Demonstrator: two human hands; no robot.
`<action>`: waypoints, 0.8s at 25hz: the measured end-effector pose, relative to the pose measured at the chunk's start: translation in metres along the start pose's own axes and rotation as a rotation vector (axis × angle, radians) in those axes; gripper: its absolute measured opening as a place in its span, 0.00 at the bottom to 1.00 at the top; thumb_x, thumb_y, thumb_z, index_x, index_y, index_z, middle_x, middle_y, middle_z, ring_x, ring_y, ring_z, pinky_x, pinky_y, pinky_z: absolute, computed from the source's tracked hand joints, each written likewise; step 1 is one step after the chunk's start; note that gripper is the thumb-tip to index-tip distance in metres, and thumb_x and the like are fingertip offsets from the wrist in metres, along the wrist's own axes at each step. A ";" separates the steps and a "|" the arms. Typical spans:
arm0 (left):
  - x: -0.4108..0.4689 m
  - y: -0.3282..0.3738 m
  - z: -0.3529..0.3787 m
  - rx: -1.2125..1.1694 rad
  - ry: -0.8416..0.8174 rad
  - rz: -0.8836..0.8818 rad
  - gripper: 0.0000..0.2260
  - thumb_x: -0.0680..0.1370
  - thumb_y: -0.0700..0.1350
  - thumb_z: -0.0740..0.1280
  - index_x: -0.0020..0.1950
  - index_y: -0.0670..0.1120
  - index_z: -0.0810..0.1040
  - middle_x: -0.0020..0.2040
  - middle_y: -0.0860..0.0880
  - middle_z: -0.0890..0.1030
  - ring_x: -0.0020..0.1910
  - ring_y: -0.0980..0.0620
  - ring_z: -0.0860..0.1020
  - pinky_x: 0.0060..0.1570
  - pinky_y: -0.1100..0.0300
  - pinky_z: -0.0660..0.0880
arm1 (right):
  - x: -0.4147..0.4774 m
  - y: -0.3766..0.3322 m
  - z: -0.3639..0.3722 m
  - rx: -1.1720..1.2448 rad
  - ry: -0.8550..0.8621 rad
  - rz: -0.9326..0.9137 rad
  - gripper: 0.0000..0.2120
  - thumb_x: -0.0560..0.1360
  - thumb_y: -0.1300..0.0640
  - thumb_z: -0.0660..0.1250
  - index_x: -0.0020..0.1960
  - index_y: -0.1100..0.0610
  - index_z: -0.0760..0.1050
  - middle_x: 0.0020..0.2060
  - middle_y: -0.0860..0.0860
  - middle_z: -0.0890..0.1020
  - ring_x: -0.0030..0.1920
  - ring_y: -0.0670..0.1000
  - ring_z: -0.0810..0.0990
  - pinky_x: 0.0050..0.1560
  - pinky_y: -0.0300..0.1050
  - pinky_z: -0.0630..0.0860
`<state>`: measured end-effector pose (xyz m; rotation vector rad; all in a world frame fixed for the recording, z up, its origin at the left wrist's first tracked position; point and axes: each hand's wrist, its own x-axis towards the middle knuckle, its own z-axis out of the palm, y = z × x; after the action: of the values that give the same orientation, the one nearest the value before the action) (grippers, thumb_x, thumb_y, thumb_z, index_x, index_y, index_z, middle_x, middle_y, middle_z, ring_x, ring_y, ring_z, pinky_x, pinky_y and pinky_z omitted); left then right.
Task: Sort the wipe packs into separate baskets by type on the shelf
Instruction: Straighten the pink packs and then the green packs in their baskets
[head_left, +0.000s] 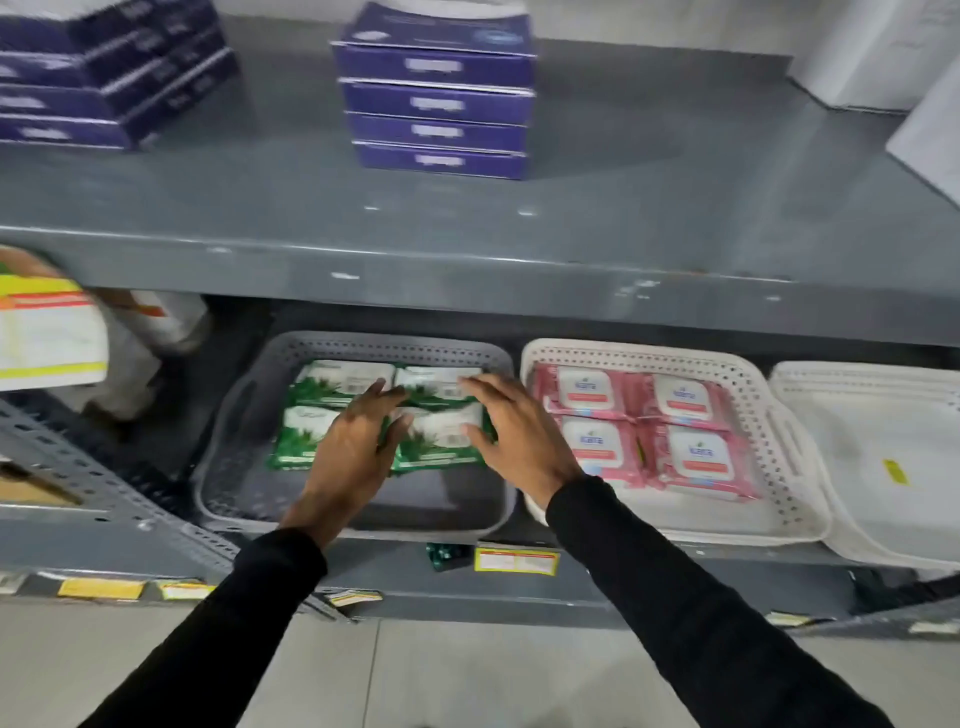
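Note:
A grey perforated basket (228, 415) on the lower shelf holds several green-and-white wipe packs (306, 441). To its right a white perforated basket (779, 467) holds several pink wipe packs (696, 457). My left hand (353, 447) rests flat on the green packs, fingers apart. My right hand (519, 436) hovers over the right-hand green packs with spread fingers, touching or just above them. Neither hand grips a pack.
An empty white basket (883, 467) stands at the far right. Stacks of purple boxes (441, 104) sit on the upper grey shelf (467, 260), whose front edge overhangs the baskets. A yellow-and-white package (47, 332) is at the left. Price labels line the shelf edge.

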<state>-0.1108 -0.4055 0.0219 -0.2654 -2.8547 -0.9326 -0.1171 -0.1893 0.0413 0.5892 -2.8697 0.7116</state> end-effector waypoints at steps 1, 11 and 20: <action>-0.004 -0.016 -0.012 0.016 -0.030 -0.033 0.19 0.80 0.44 0.69 0.71 0.44 0.74 0.73 0.39 0.74 0.72 0.40 0.72 0.68 0.48 0.72 | 0.003 -0.008 0.012 -0.047 -0.060 -0.014 0.29 0.76 0.53 0.71 0.75 0.56 0.69 0.70 0.52 0.75 0.70 0.55 0.73 0.72 0.51 0.70; -0.008 -0.072 -0.034 0.192 -0.199 0.054 0.34 0.73 0.42 0.75 0.77 0.53 0.67 0.77 0.49 0.69 0.75 0.49 0.69 0.73 0.53 0.68 | 0.008 -0.034 0.061 -0.386 -0.245 0.092 0.38 0.73 0.48 0.75 0.78 0.49 0.61 0.71 0.51 0.72 0.71 0.55 0.69 0.69 0.57 0.67; 0.003 -0.085 -0.037 0.094 -0.355 -0.011 0.32 0.76 0.59 0.69 0.77 0.54 0.64 0.77 0.48 0.70 0.71 0.48 0.73 0.73 0.49 0.68 | 0.012 -0.044 0.066 -0.260 -0.325 0.139 0.34 0.81 0.42 0.60 0.81 0.54 0.53 0.77 0.54 0.64 0.75 0.56 0.64 0.74 0.60 0.63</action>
<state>-0.1291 -0.4951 0.0035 -0.4464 -3.2126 -0.8212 -0.1123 -0.2600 0.0040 0.5136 -3.2557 0.2668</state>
